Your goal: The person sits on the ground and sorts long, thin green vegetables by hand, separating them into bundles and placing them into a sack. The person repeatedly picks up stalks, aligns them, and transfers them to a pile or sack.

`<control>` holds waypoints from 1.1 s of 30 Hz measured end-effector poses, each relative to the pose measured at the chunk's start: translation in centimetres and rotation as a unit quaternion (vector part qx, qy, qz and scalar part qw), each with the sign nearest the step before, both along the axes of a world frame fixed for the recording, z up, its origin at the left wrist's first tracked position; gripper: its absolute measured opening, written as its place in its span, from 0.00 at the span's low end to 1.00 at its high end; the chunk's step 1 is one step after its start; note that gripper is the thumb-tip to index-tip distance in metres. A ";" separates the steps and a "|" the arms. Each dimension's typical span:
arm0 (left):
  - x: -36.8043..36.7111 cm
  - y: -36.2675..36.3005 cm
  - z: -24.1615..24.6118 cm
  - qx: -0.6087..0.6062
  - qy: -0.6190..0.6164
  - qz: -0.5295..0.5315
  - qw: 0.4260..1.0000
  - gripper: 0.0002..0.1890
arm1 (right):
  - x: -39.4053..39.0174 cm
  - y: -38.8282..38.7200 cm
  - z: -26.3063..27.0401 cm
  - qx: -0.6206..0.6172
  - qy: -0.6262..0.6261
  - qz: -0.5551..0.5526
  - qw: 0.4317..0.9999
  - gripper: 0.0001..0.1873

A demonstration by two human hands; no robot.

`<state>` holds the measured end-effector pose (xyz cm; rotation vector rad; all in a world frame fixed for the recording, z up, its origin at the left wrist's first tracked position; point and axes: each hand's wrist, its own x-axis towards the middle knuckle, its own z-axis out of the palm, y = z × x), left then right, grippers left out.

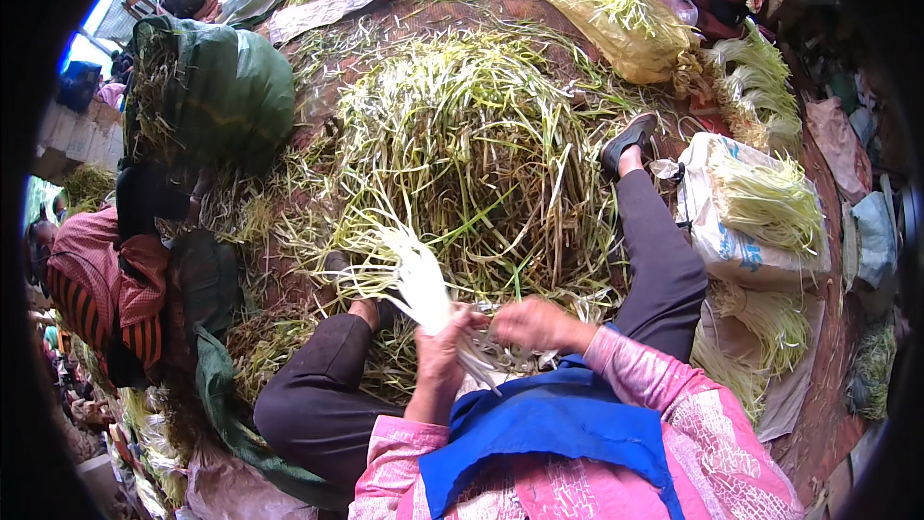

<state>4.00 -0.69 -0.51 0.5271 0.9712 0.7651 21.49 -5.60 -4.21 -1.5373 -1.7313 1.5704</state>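
Note:
My left hand grips a bunch of pale, long-stemmed leafy vegetable stalks, perhaps garlic chives. Their loose yellow-green tips fan out up and to the left, while the white butt ends poke out below the fist towards my lap. Just right of the bunch is my right hand, blurred, fingers curled near the lower stalks; whether it pinches a stalk is unclear. In front of me, between my outstretched legs, lies a large heap of the same kind of stalks, green on top with brown, withered parts below.
White sack at right carries a pale bundle; more bundles lie beyond and below it. A yellow sack lies at the upper right, a stuffed green sack at the upper left. A person in red checks is at far left.

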 end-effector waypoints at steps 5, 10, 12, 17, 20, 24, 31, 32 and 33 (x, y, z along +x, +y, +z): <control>-1.5 2.7 0.4 0.049 -0.016 0.113 0.992 0.06 | 9.7 5.3 -4.8 0.112 -0.075 -0.473 0.871 0.18; -1.0 2.6 0.2 0.012 0.014 0.088 0.996 0.06 | 8.2 7.9 -6.1 0.140 0.023 -0.448 0.883 0.13; -0.8 2.5 0.1 0.016 0.025 0.062 0.998 0.07 | 5.0 6.4 -4.4 0.156 0.023 -0.378 0.912 0.12; -0.1 2.2 -0.4 0.083 0.075 0.036 0.993 0.08 | -1.2 2.6 0.0 0.250 -0.089 -0.175 0.948 0.12; -0.2 2.0 -0.6 0.115 0.134 -0.004 0.984 0.08 | -2.9 1.7 0.8 0.279 -0.118 -0.138 0.943 0.10; -0.5 2.0 -0.8 0.139 0.198 -0.023 0.970 0.09 | -3.8 1.7 1.2 0.300 -0.149 -0.099 0.937 0.08; -0.6 2.1 -0.5 0.120 0.137 0.035 0.983 0.07 | -4.1 1.2 1.1 0.332 -0.079 -0.136 0.930 0.06; -0.7 2.0 -0.5 0.107 0.114 0.060 0.986 0.07 | -3.8 0.6 0.5 0.318 -0.029 -0.175 0.931 0.04; -0.8 2.0 -0.5 0.097 0.079 0.084 0.988 0.07 | -3.2 0.1 -0.3 0.332 -0.051 -0.173 0.926 0.07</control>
